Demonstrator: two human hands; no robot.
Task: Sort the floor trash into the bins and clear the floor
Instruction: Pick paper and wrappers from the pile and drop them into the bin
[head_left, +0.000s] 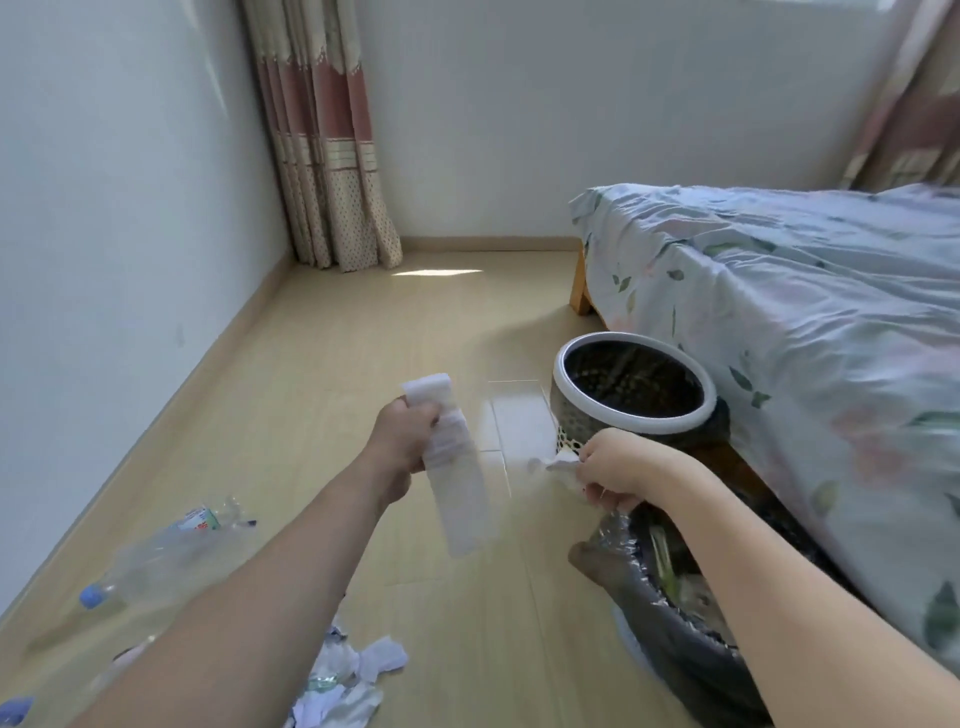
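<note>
While left hand (402, 441) grips ribbed (white) foam strip (457, 467).

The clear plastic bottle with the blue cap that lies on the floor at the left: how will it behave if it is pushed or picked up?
The clear plastic bottle with the blue cap lies on its side on the smooth floor, so a push would probably roll it. It looks empty, so likely light. Its thin clear wall may dent when gripped.
</note>
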